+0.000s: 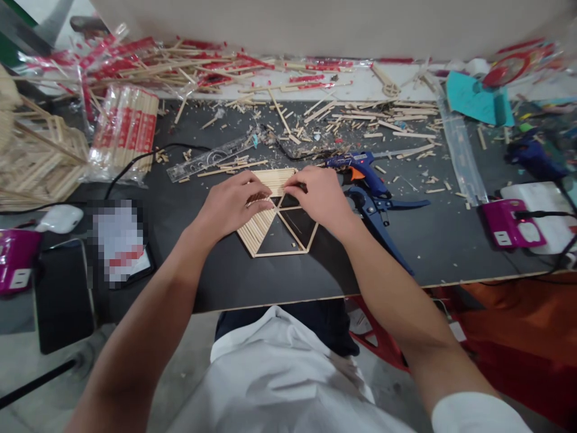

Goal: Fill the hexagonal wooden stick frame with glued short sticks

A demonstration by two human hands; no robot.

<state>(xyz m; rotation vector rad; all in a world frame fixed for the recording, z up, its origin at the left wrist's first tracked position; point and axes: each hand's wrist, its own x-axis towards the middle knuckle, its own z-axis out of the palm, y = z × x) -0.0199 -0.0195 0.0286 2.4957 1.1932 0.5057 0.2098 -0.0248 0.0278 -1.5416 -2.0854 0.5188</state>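
Observation:
A hexagonal frame (281, 254) of thin wooden sticks lies flat on the dark table, its spokes meeting in the middle. Rows of sticks (258, 231) fill its left and upper sections; the lower and right sections show the dark tabletop. My left hand (232, 201) is closed over the filled left side, with thumb and fingertips near the centre. With fingers pinched, my right hand (322, 192) is at the upper right section, by the end of the stick rows. Whether a separate stick is between those fingertips is too small to tell.
Right of the frame lie a blue glue gun (367, 171) and a blue cutter (372, 210). A clear ruler (210, 159) and stick scraps are behind. Packed chopsticks (126, 129), a stick-built model (40, 150) and a phone (63, 294) are on the left.

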